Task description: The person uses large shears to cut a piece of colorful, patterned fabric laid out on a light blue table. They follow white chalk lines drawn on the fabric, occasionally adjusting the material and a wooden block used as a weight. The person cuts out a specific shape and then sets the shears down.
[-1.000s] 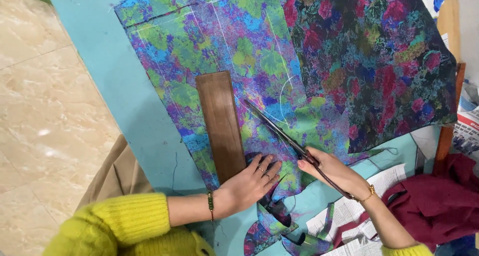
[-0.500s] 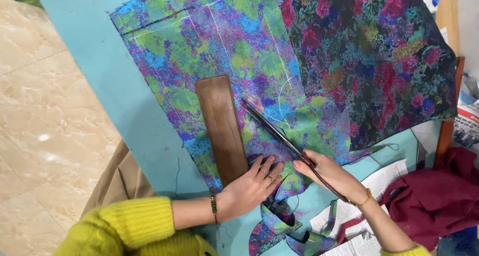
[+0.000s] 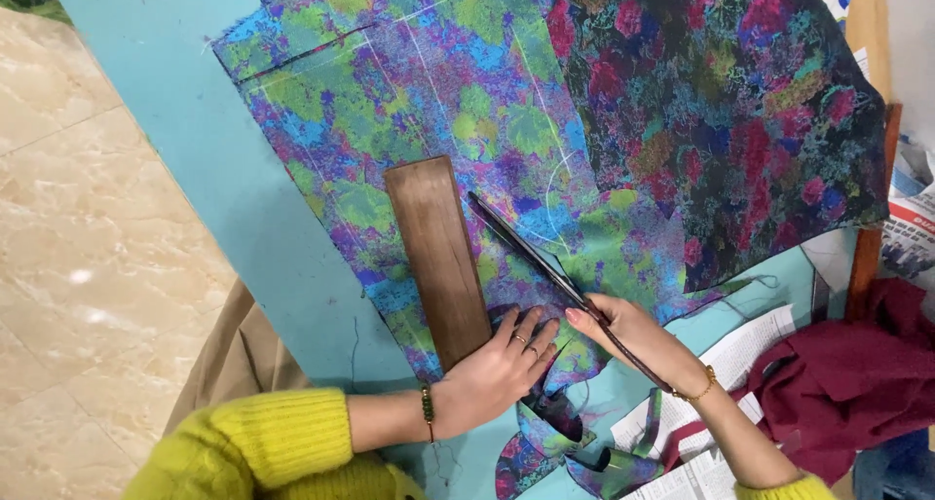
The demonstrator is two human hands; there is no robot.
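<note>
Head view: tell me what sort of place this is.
Probably a tailoring or sewing workspace. Multicoloured patterned fabric marked with chalk lines lies on a turquoise table, the right hand works long scissors across it, and a wooden block weighs it down.

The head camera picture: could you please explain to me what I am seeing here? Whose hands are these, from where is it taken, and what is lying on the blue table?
A person wears a camera on the head, so you look down on that person's own two hands. On the turquoise table lies colourful patterned fabric with thin chalk lines, and a darker piece beside it. A brown wooden ruler rests on the fabric. The left hand presses the cloth flat beside the ruler. The right hand holds long scissors, blades on the fabric. Dark red cloth and newspaper lie at the right.
</note>
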